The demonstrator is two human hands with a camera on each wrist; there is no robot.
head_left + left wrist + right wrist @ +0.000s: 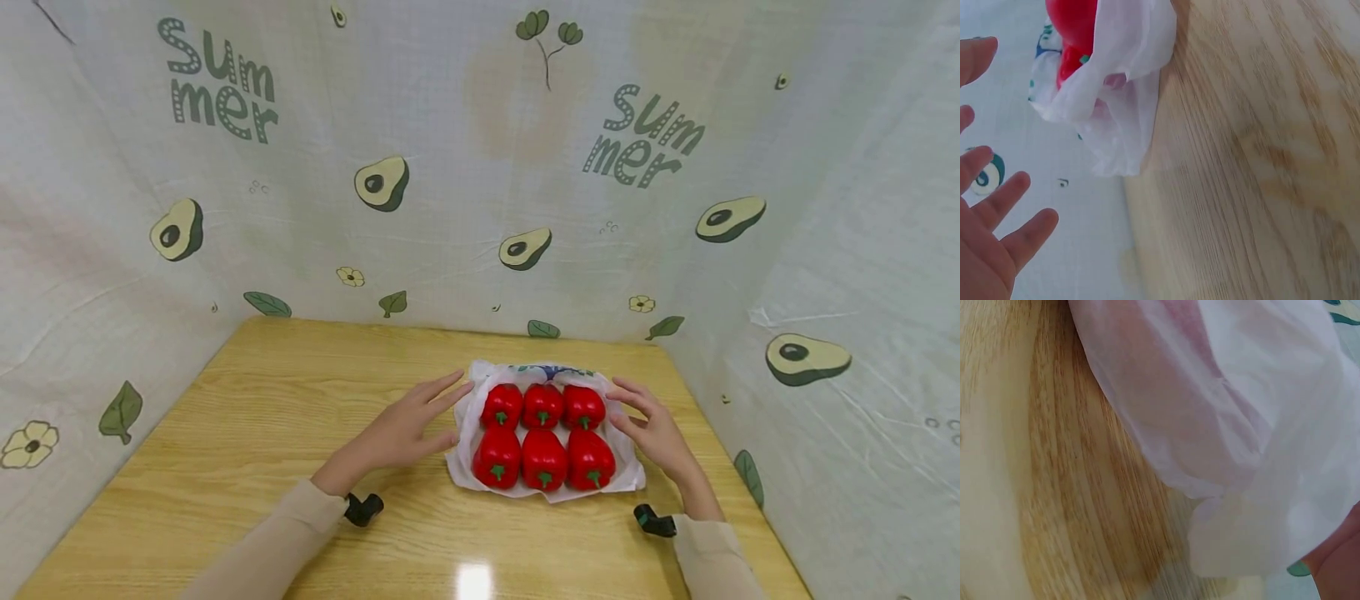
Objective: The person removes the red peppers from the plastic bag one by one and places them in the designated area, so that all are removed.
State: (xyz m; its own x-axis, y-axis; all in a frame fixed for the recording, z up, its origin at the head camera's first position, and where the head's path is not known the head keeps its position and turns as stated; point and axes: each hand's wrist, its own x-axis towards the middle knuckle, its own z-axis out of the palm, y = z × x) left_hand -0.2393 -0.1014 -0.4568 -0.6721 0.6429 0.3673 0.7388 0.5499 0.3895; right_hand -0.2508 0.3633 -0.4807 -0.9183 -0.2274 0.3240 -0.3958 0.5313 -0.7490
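Several red bell peppers [544,450] with green stems sit in two rows on white paper [630,475], its edges rising round them. Left of the paper, my left hand [408,425] has its fingers spread and holds nothing, fingertips close to the paper's edge. The left wrist view has this hand [991,244] apart from the crumpled paper [1129,50]. My right hand [654,425] is at the paper's right side, fingers loosely bent, fingertips overlapping its rim in the head view. From the right wrist, the paper [1241,425] hides most of that hand [1341,562].
The wooden table [300,392] extends left and in front of the paper. A pale cloth [450,125] printed with avocados and lettering hangs behind and along both sides. A black wrist device [363,509] is at the left cuff, another [654,521] at the right cuff.
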